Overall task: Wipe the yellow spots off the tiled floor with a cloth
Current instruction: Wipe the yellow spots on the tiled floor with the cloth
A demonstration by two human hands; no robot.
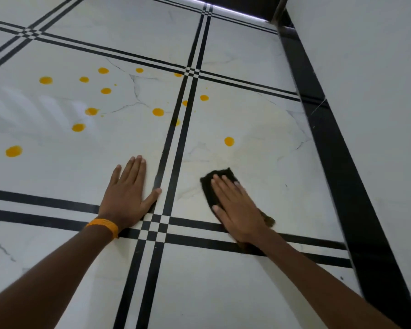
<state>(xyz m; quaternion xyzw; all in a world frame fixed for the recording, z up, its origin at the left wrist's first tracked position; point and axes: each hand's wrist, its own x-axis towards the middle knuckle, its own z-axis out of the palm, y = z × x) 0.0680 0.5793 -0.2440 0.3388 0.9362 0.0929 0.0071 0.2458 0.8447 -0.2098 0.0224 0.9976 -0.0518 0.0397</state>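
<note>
Two bare arms are seen closest, stretched out over the tiled floor (69, 176). The left hand (128, 193) is laid flat on a white tile with its fingers straight, and nothing is held in it. An orange band (103, 226) is worn on its wrist. The right hand (235, 210) is pressed flat, fingers straight, on a small dark cloth (224, 172), which is pinned to the tile right of the black lines. The cloth looks soft, thin and light, so it is best held down with a flat palm. It may bunch up if only fingertips are used. The shiny floor is likely slippery. One yellow spot (229, 141) is seen near the cloth, just past it. Many more yellow spots (158, 112) are spread over the tile to the left. No bucket or bowl is seen.
</note>
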